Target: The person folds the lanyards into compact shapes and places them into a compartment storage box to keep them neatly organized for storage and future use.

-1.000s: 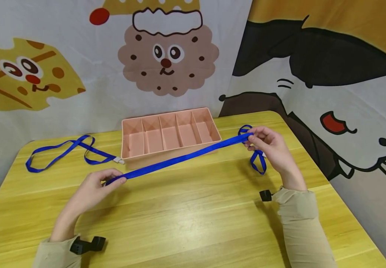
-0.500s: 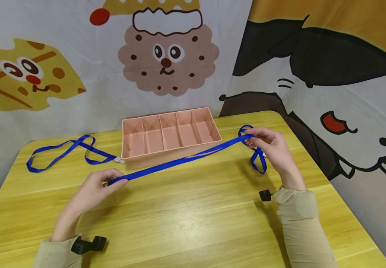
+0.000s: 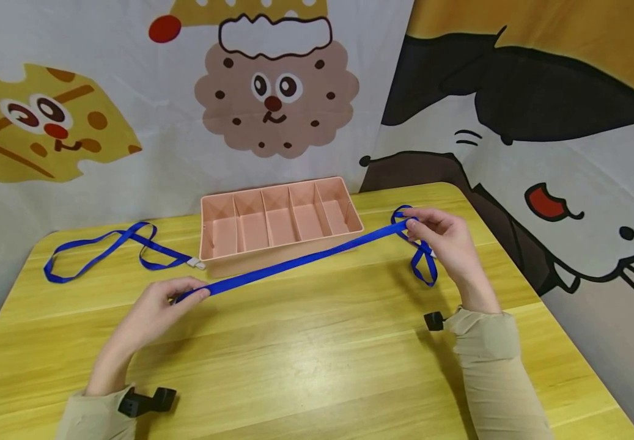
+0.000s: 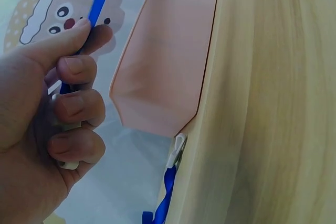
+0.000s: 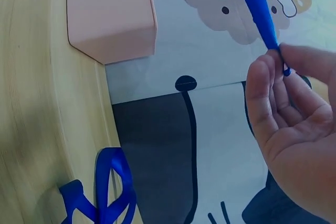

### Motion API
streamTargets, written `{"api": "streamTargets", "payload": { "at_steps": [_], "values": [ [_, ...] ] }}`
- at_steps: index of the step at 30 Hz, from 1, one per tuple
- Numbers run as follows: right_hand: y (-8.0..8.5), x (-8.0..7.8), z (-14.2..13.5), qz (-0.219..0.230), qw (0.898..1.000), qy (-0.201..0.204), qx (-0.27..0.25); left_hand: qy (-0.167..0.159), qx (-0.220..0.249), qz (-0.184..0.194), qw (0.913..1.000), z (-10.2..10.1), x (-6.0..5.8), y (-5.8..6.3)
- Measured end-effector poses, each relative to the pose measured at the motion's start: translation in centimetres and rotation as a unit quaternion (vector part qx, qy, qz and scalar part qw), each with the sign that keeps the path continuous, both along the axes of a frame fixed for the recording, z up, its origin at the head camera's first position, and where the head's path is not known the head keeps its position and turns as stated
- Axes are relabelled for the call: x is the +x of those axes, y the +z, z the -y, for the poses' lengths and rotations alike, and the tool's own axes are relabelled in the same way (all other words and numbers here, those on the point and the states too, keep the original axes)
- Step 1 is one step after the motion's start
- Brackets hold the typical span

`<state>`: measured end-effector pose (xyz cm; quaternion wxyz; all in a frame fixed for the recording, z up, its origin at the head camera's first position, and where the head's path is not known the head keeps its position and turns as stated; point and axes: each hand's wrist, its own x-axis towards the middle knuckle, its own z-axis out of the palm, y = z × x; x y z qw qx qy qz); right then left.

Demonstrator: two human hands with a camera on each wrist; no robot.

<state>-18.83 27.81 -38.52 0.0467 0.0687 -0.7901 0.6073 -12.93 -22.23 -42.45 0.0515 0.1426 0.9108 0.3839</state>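
Observation:
A blue lanyard (image 3: 300,260) is stretched between both hands above the table, slanting up to the right across the front of the pink box. My left hand (image 3: 154,310) pinches one end between thumb and index finger; in the left wrist view, white fittings (image 4: 67,165) show among its curled fingers. At the other end, my right hand (image 3: 446,247) pinches the looped end of the strap, its thumb against the fingertips (image 5: 272,59). The strap's two layers lie together as one flat band.
The pink box (image 3: 280,260) with several compartments stands at the table's back. A second blue lanyard (image 3: 88,239) with a white clip (image 3: 195,263) lies to its left. Another blue lanyard (image 3: 423,269) lies bunched behind the right hand. A cartoon-printed cloth (image 3: 162,122) hangs behind the table (image 3: 317,373).
Half a second ago the strap's two layers gaped apart near the right hand; now they lie together and the band is taut. Both hands stay almost in place.

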Motion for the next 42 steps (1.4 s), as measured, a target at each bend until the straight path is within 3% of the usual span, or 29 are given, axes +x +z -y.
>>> {"api": "streamTargets", "payload": {
  "at_steps": [6, 13, 17, 23, 31, 38, 42],
  "values": [
    [0.1, 0.1, 0.4, 0.001, 0.995, -0.039, 0.087, -0.014, 0.009, -0.003, 0.9999, 0.1, 0.0, 0.0],
    [0.5, 0.3, 0.5, -0.005, 0.986, -0.073, 0.150, -0.053, 0.037, -0.027, 0.9975, 0.1, 0.1, -0.1],
    [0.6, 0.4, 0.4, -0.019, 0.981, -0.085, 0.171, -0.071, 0.079, 0.026, 0.9940, 0.2, 0.1, 0.0],
    [0.8, 0.4, 0.4, -0.029, 0.983, -0.093, 0.153, -0.095, 0.106, 0.081, 0.9865, 0.2, 0.0, 0.1],
    [1.0, 0.5, 0.4, -0.025, 0.987, -0.107, 0.117, -0.127, 0.118, 0.058, 0.9831, -0.2, 0.2, 0.0],
    [1.3, 0.5, 0.2, -0.062, 0.986, -0.111, 0.110, -0.146, 0.145, 0.123, 0.9708, -0.3, 0.1, 0.0],
    [1.9, 0.9, -0.1, -0.078, 0.986, -0.111, 0.099, -0.155, 0.143, 0.137, 0.9679, -0.6, 0.1, 0.0]
  ]
}}
